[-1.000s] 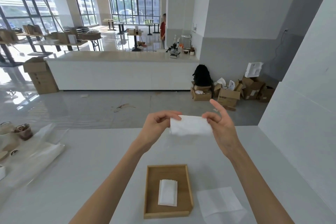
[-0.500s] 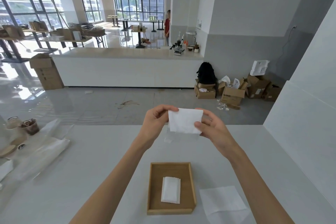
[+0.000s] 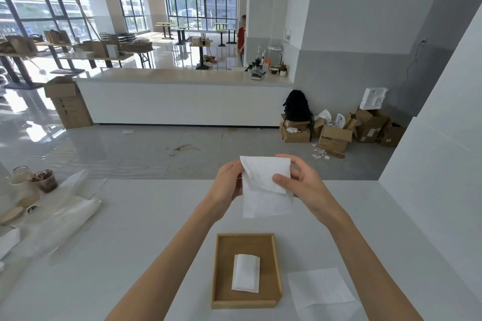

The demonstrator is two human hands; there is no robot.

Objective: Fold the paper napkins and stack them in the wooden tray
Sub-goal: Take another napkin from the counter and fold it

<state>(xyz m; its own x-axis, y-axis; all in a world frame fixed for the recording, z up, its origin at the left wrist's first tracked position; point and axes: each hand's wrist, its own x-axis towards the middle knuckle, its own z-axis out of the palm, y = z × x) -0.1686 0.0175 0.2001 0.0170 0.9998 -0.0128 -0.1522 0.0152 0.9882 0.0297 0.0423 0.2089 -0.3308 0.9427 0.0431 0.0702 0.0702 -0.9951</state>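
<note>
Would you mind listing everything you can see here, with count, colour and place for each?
Napkin in hand: one, white, held up above the table between both hands, partly folded.
Folded napkins: a small stack, white, inside the tray; count unclear.
Wooden tray: one, light brown, on the table near the front edge.
Flat napkin: one, white, on the table right of the tray.
Table: one, white.
Plastic bags: clear, on the table's left side; count unclear.
Cup: one, clear with dark contents, far left.
Cardboard boxes: several, brown, on the floor by the grey wall.
Backpack: one, black, on the boxes.
Counter: one, white, across the room.
Left hand: pinching the napkin's left edge.
Right hand: pinching the right side.
</note>
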